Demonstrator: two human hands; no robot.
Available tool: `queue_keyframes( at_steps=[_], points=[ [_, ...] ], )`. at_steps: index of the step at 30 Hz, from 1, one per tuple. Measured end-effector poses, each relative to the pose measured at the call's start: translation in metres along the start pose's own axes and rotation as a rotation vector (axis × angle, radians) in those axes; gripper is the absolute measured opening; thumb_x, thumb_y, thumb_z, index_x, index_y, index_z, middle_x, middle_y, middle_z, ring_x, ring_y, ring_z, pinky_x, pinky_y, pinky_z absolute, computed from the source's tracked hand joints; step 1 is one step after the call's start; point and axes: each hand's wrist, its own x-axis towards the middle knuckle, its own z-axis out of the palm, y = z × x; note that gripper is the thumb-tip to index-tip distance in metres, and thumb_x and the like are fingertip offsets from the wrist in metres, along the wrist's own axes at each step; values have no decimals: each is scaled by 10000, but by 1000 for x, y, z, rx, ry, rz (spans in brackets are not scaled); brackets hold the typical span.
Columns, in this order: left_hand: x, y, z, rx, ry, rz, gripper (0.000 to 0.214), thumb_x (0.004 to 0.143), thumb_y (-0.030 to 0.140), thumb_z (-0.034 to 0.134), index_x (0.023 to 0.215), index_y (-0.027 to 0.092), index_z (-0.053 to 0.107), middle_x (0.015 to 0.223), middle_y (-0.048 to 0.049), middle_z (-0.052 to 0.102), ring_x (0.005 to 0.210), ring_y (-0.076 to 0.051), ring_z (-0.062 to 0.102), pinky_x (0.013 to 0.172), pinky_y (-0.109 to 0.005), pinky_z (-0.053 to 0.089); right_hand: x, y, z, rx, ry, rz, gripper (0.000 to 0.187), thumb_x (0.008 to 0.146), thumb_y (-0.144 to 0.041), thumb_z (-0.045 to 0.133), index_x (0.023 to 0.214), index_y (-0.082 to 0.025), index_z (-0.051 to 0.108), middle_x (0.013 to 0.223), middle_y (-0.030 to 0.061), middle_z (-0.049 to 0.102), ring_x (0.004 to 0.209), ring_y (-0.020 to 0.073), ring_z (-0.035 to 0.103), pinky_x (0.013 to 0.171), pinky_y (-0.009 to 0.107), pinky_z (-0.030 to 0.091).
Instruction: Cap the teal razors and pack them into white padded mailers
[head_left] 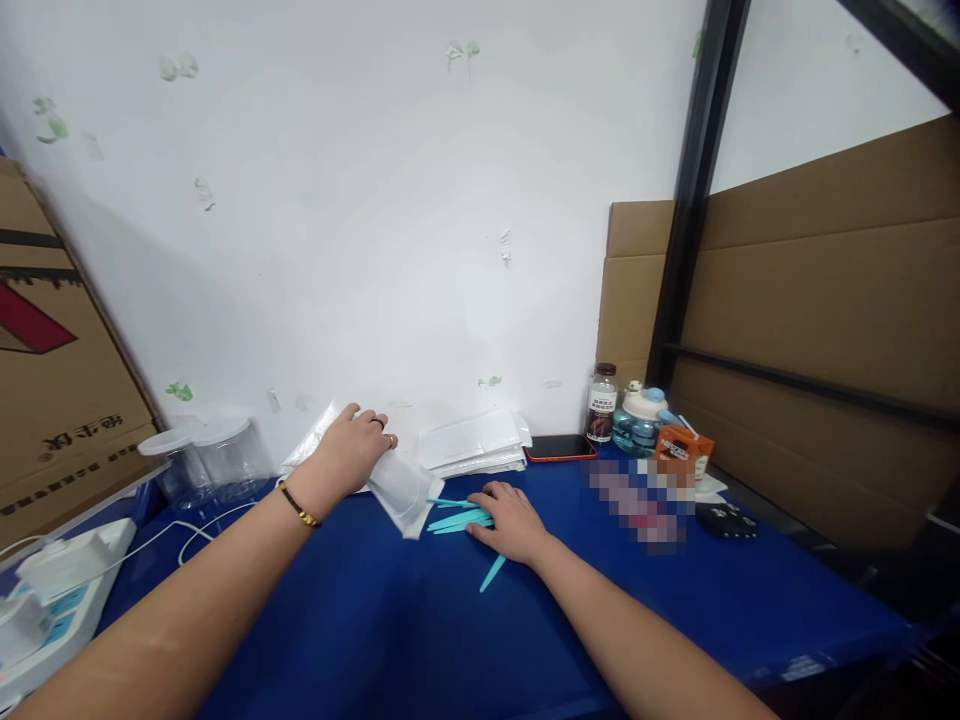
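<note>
The left hand's fingers [381, 420] curl down over a clear plastic bag [405, 490], gripping it near its middle, so its lower end slants freely toward the centre of the frame. The right hand [514, 522] spreads low over some teal sticks [456, 524], thumb nearer the viewer and fingers beyond, probably to keep the slippery bunch together; its palm hides whether it pinches them or only presses them down. Their ends point left, close to the bag's lower end, while one teal stick [492, 574] juts out below the palm, at lower centre.

Behind, a stack of white bags [476, 440] lies flat by the wall, seemingly to leave the front of the blue table [360, 630] for the hands. Right of it lies a phone [562, 448]; clear tubs [225, 455] stand at lower left, apparently set aside.
</note>
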Motion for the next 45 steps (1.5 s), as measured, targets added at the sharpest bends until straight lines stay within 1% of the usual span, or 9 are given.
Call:
queue_keyframes(
  at_steps=[7, 12, 15, 20, 26, 31, 35, 39, 45],
  points=[
    [-15, -24, 10, -106, -101, -104, 351, 609, 132, 572, 921, 278, 638, 958, -59, 599, 934, -227, 539, 874, -389, 296, -1, -1, -1, -2, 10, 1, 419, 838, -498, 463, 1207, -312, 535, 1142, 63, 526, 1092, 238, 442, 914, 380, 322],
    [-39, -48, 34, -311, -249, -220, 437, 581, 282, 597, 1016, 307, 614, 960, -26, 602, 911, -229, 574, 839, -354, 360, 0, 0, 2, -4, 17, 18, 400, 872, -427, 428, 1233, -285, 525, 1162, 76, 540, 1090, 243, 456, 933, 390, 320],
    [-51, -49, 48, -498, -264, -216, 473, 611, 315, 571, 1083, 282, 580, 999, -21, 598, 892, -209, 590, 785, -286, 412, 1, -3, -3, 53, 108, 13, 423, 856, -386, 468, 1260, -262, 499, 1185, 87, 536, 1127, 251, 439, 986, 411, 286],
    [-52, -22, 65, -629, -167, -210, 450, 667, 338, 566, 1111, 266, 559, 1056, -19, 586, 930, -200, 586, 808, -263, 427, -2, -20, -20, 417, 394, -50, 313, 866, -309, 448, 1160, -254, 541, 1187, 75, 510, 1108, 211, 467, 924, 336, 393],
    [-34, 23, 77, -580, -16, -256, 408, 673, 227, 580, 1079, 266, 573, 999, -20, 588, 890, -191, 582, 812, -276, 409, -2, -32, -18, 575, 197, -21, 250, 824, -256, 511, 1043, -243, 631, 1093, 50, 545, 915, 174, 568, 751, 256, 456],
    [-28, 45, 82, -556, 147, -239, 380, 699, 163, 558, 1057, 285, 596, 961, -19, 583, 930, -197, 546, 864, -316, 357, 3, -25, -14, 461, 184, 54, 338, 672, -157, 624, 1003, -216, 651, 964, 45, 618, 891, 209, 581, 801, 278, 432],
    [-26, 54, 95, -570, 237, -211, 393, 687, 133, 565, 1046, 289, 605, 926, -15, 584, 915, -195, 523, 902, -355, 312, 5, -20, -11, 352, 189, 94, 221, 649, -171, 653, 870, -170, 653, 896, 56, 610, 847, 202, 572, 740, 256, 420],
    [-25, 58, 103, -630, 232, -209, 401, 688, 128, 561, 1054, 289, 600, 919, -13, 580, 892, -187, 521, 894, -348, 316, 5, -17, -9, 371, 149, 44, 96, 723, -159, 589, 806, -160, 638, 974, 68, 575, 890, 191, 557, 756, 246, 411],
    [-28, 58, 103, -647, 174, -239, 421, 683, 140, 568, 1071, 302, 591, 929, -8, 567, 905, -187, 526, 894, -335, 318, 5, -13, -15, 233, 126, 10, 116, 784, -150, 532, 829, -184, 634, 1034, 57, 526, 897, 185, 538, 753, 252, 386]
  ],
)
